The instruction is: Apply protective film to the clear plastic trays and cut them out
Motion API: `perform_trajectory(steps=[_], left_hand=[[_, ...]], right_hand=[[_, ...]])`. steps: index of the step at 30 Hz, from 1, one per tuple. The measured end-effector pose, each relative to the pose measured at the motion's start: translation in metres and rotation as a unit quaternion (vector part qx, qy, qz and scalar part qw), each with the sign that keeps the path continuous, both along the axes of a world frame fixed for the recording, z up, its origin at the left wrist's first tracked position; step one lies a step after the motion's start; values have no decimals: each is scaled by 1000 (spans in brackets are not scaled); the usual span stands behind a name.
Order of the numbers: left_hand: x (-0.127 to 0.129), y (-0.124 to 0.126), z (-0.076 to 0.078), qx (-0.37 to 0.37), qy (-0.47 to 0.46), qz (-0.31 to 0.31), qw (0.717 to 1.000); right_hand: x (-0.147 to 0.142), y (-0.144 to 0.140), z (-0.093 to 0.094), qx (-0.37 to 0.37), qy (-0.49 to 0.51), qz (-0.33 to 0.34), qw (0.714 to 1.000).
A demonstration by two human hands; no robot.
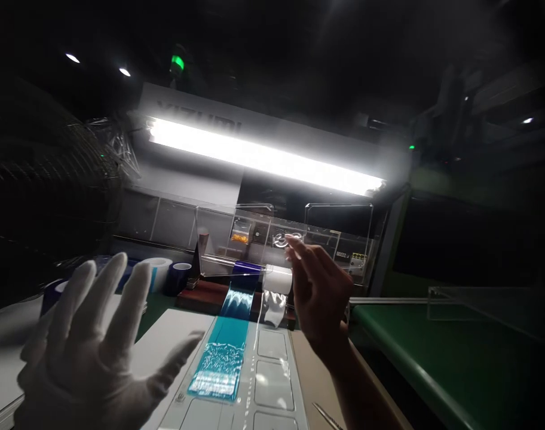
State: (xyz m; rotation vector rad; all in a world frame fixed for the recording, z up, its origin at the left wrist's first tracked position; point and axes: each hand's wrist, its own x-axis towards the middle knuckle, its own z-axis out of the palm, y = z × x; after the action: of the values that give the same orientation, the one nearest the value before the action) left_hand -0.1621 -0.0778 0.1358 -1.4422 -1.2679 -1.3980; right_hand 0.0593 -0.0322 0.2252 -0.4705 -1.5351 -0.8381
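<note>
My left hand [93, 352] wears a white glove and is raised at the lower left, fingers spread, holding nothing. My right hand [320, 292] is bare, its thumb and fingertips pinched together at the middle of a clear plastic part [234, 239] with rounded rectangular outlines. The exact grip is hard to see against the glare. Below it, a blue film strip [230, 328] hangs from a blue roll [247, 268] and lies over a white sheet [187, 334] printed with rectangles. Beside that roll sits a white roll [278, 279] with a loose film end [273, 307].
A bright tube lamp [263, 155] spans above the bench. Further tape rolls [180, 278] stand at left. Tweezers-like metal tips [326, 415] lie at the bottom. At right, another clear plastic part [470, 304] rests on a green surface [416, 346].
</note>
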Motion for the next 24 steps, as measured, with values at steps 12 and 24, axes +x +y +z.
perform_trajectory(steps=[12, 24], left_hand=[[71, 36, -1, -65, 126, -16, 990], [81, 61, -56, -163, 217, -101, 957]], right_hand=[[41, -11, -61, -97, -20, -7, 995], [105, -19, -144, -189, -23, -82, 978]])
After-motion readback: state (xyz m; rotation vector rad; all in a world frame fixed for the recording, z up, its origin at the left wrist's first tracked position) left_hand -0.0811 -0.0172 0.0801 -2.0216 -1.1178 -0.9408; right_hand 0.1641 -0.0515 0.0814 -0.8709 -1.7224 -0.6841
